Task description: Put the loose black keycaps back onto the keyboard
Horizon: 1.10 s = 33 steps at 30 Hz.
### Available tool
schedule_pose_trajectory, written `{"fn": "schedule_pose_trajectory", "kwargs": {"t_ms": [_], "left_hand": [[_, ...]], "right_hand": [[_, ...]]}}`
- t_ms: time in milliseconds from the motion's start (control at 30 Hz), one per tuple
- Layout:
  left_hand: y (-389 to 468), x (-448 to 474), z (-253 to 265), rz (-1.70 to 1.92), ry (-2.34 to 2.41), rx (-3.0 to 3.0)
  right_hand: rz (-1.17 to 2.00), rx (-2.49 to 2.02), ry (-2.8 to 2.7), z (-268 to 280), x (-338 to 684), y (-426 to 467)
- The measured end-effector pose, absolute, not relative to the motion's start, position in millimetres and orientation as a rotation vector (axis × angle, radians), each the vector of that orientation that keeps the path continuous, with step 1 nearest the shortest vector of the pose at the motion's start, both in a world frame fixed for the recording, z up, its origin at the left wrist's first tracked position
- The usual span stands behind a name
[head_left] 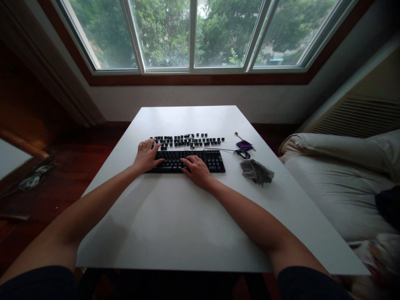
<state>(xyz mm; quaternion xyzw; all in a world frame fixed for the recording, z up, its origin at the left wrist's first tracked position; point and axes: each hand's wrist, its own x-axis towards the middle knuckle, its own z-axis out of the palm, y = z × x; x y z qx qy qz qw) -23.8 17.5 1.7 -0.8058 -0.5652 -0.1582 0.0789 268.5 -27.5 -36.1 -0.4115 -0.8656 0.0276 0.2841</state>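
A black keyboard (215, 161) lies on the white table, with its keys partly covered by my hands. My left hand (146, 156) rests over its left end, fingers spread. The left thumb stretches across the keyboard, while the fingertips reach the loose black keycaps (178, 141) laid out in rows behind it. Over the middle of the keyboard is my right hand (197, 170), its index finger and thumb stretched out and apart. I see nothing held in either hand, though small details at the fingertips are hard to make out.
A crumpled grey cloth (256, 171) lies right of the keyboard. Behind it are a coiled black cable (243, 153), a purple cloth item (244, 145) and a thin brush-like stick (239, 136). A light-covered sofa (321, 179) stands beside the table's right edge; a window is ahead.
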Motion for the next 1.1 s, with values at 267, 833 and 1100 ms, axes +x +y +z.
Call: {"fn": "schedule_pose_trajectory", "kwargs": {"t_ms": [267,833,1100], "left_hand": [[36.1,-17.4,6.6,-0.463,-1.626,-2.542],[98.6,-2.0,8.3,-0.271,-1.664,-2.514],[102.9,-1.1,4.7,-0.253,-1.660,-2.542]], "right_hand": [[0.071,-1.105,-2.311,-36.9,269.7,-27.3],[0.073,-1.099,-2.315,-37.5,270.3,-26.7],[0.069,-1.092,-2.312,-37.8,269.8,-25.3]]}}
